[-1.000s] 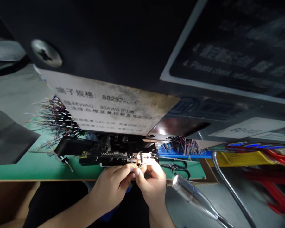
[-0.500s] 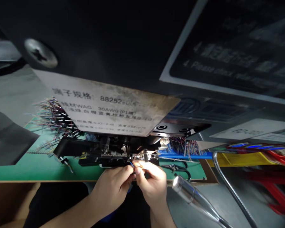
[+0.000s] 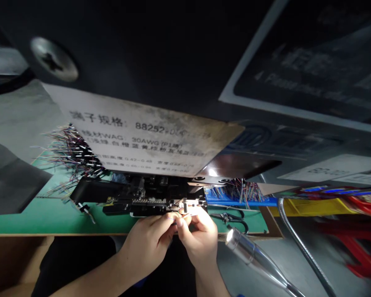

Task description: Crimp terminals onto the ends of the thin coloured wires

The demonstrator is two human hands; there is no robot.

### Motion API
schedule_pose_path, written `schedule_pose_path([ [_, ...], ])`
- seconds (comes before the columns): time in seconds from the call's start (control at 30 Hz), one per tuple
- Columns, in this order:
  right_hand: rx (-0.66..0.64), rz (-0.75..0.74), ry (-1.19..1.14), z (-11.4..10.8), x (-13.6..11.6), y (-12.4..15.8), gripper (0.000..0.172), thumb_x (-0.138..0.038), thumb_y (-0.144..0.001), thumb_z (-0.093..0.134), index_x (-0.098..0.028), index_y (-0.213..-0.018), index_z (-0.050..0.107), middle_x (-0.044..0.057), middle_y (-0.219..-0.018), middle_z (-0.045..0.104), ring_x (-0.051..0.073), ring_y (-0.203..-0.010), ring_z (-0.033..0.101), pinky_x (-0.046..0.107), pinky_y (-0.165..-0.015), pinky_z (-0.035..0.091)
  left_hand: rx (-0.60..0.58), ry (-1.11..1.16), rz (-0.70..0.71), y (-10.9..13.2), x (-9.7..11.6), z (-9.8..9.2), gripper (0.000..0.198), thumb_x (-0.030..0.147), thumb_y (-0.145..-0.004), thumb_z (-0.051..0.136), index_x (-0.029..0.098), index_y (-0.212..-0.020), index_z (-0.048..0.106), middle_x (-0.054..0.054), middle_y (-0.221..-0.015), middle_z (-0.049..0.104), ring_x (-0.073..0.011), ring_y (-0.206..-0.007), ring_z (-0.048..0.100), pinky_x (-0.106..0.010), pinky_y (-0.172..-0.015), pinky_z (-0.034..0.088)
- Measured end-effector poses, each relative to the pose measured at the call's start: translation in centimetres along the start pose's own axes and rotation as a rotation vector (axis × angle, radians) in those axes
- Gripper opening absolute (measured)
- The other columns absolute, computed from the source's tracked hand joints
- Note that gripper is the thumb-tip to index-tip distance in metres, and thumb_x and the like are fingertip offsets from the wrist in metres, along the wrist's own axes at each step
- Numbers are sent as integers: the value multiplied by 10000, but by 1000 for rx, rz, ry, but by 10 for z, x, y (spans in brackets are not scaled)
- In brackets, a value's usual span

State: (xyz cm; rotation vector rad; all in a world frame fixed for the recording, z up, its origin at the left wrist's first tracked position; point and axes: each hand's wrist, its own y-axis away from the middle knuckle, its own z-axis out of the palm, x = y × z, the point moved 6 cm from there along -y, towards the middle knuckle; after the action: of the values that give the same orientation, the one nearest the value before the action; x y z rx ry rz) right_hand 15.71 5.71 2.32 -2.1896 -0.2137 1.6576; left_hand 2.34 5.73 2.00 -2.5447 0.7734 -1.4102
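Left hand (image 3: 146,243) and right hand (image 3: 198,238) are both up against the front of the black crimping applicator (image 3: 139,198), fingers curled and pinched together. Thin wire (image 3: 184,215) sits between the fingertips (image 3: 179,222) of both hands, right at the applicator's front edge, by its bright metal jaw area. Grip looks closed on the wire from both sides; the fingers hide most of it, and its colour is hard to tell.

Relative to the applicator:
- Left: loose bundle of crimped wires (image 3: 74,152), lying on the green mat (image 3: 24,222) and fanning out behind it.
- Right: second wire bundle (image 3: 238,192) in a blue tray (image 3: 235,201).
- Just below that tray: black-handled scissors (image 3: 230,218) on the mat.
- Lower right: gooseneck lamp (image 3: 250,249), lit, head aimed at the hands.
- Far right: yellow bin (image 3: 306,207).
- Directly above: worn spec card (image 3: 142,140), reads 88252 and 30AWG, fixed to the black machine housing (image 3: 142,53).
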Motion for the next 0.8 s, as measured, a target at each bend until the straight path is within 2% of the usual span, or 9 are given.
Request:
schedule_pose_path([
  [0.1, -18, 27, 3, 0, 0, 0, 43, -217, -835, 664, -180, -859, 664, -9, -608, 610, 133, -513, 551, 235, -477, 473, -25, 29, -6, 0, -1, 0, 171, 151, -952, 471, 221, -1001, 619, -36, -936, 745, -171, -840, 721, -239, -739, 563],
  [0.23, -40, -43, 39, 0, -6, -2, 58, -163, -828, 631, -183, -776, 648, 11, -646, 642, 144, -550, 588, 236, -481, 472, -52, 26, -40, 0, -3, 1, 147, 163, -949, 481, 218, -908, 611, -9, -817, 730, -159, -726, 710, -221, -642, 547],
  [0.33, -35, -126, 64, -1, -11, -3, 147, -85, -806, 600, -194, -709, 617, 0, -628, 640, 145, -550, 609, 240, -506, 493, -84, 58, -33, 0, -2, 2, 170, 153, -948, 484, 234, -1020, 615, -10, -928, 745, -162, -839, 723, -227, -730, 557],
  [0.4, -20, -189, 66, -2, -14, -2, 165, -46, -797, 595, -197, -760, 648, 10, -680, 686, 155, -595, 654, 250, -561, 531, -82, 64, -12, 0, 0, 1, 211, 134, -941, 486, 242, -1075, 607, -13, -1000, 744, -164, -913, 718, -231, -788, 553],
  [0.53, -8, -221, 50, -3, -13, -1, 234, -44, -803, 620, -205, -943, 717, 39, -797, 750, 174, -649, 698, 263, -597, 567, -35, -4, 11, 0, 2, -1, 160, 146, -941, 487, 234, -1008, 603, 4, -887, 738, -157, -775, 714, -224, -677, 541],
  [0.63, -50, -181, 16, -1, -10, -2, 234, -73, -820, 624, -209, -970, 741, 35, -757, 743, 179, -637, 699, 254, -551, 557, -23, -45, 37, 0, 4, 0, 143, 156, -952, 465, 226, -977, 587, 4, -832, 722, -160, -717, 700, -236, -633, 524],
  [0.8, -54, -168, 25, -1, -10, -4, 224, -74, -827, 613, -201, -949, 751, 22, -686, 701, 188, -663, 707, 250, -556, 558, 7, -62, 33, -1, 4, 1, 134, 134, -942, 468, 220, -939, 571, 3, -811, 718, -160, -698, 697, -234, -621, 517],
])
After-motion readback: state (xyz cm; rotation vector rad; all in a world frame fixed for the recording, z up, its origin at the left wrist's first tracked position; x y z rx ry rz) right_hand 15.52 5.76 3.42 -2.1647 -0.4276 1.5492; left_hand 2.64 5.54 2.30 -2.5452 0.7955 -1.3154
